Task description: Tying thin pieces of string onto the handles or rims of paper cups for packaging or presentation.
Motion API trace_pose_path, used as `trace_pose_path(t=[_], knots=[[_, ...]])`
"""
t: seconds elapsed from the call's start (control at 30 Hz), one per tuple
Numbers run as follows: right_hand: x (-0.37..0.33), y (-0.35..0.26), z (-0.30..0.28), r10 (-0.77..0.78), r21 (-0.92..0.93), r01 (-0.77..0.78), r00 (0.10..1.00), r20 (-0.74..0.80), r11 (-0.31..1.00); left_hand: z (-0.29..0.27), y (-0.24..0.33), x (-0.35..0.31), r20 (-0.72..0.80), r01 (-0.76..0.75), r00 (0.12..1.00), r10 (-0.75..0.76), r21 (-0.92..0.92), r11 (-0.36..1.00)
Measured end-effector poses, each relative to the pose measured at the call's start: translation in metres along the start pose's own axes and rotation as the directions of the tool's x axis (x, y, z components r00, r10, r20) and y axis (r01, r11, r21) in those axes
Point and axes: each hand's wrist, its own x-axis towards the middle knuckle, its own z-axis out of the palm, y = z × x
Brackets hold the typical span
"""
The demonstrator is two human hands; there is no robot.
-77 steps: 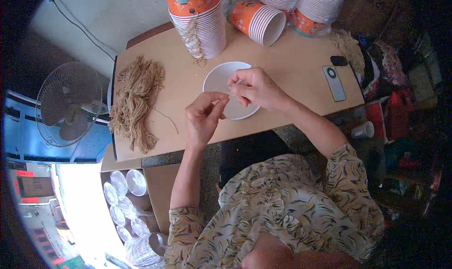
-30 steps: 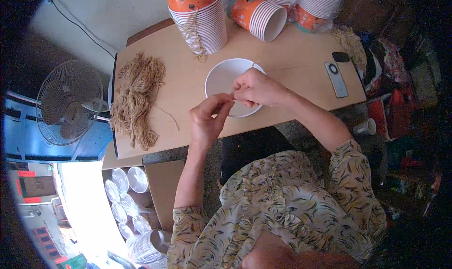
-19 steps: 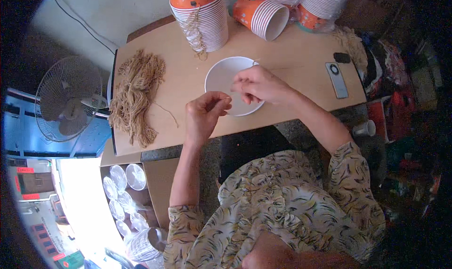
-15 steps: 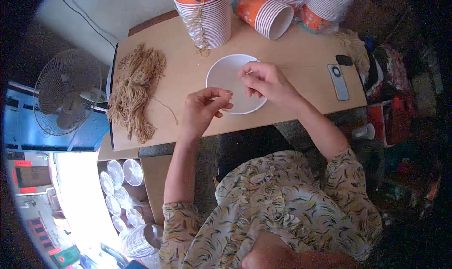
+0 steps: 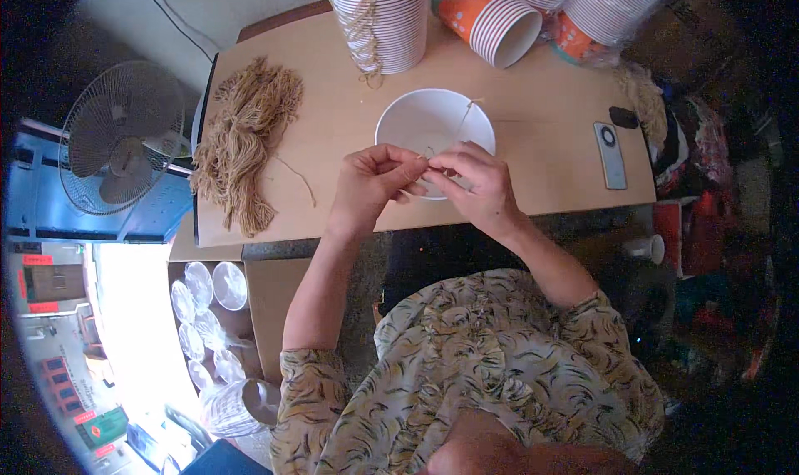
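A round white paper bucket [image 5: 409, 119] stands on the cardboard-covered table, its mouth facing me. From the far right of its rim a thin twine [image 5: 465, 119] runs down across the opening to my fingers. My left hand [image 5: 366, 190] and my right hand [image 5: 484, 190] meet over the near side of the bucket, thumbs and fingertips pinched together on the twine. A small loop shows just above the fingertips; the rest of the twine there is hidden by them. To the left lies a thick bundle of brown twine [image 5: 250, 146], one loose strand trailing toward me.
Beyond the bucket rises a tall stack of orange-and-white paper buckets [image 5: 387, 34] with twine hanging on it. More wrapped stacks [image 5: 508, 36] lie at the back right. A phone [image 5: 612, 157] rests on the right; a fan [image 5: 125, 150] stands left, above a box of white cups [image 5: 230, 286].
My hands have come together; the right moved down and left until its fingertips met the left's. The view has shifted slightly.
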Motion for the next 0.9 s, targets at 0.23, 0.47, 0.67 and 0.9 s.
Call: trace_pose_path(t=[0.23,0.47,0.67,0.9], knots=[[0.0,-0.003,-0.003,0.093,0.131,-0.096,0.995,0.028,0.987,0.004,-0.006,-0.003,0.017,-0.066,0.997,0.07,-0.145,0.987],[0.002,-0.008,-0.009,0.213,0.214,-0.223,0.975,0.069,0.951,0.01,-0.002,-0.004,-0.004,-0.05,0.999,0.05,-0.163,0.985],[0.01,-0.012,-0.014,0.349,0.29,-0.39,0.919,0.184,0.874,0.019,-0.007,-0.004,-0.053,-0.165,0.986,0.16,-0.099,0.981],[0.015,-0.006,-0.018,0.414,0.355,-0.48,0.876,0.248,0.802,0.022,-0.009,-0.006,-0.06,-0.251,0.967,0.246,-0.091,0.964]])
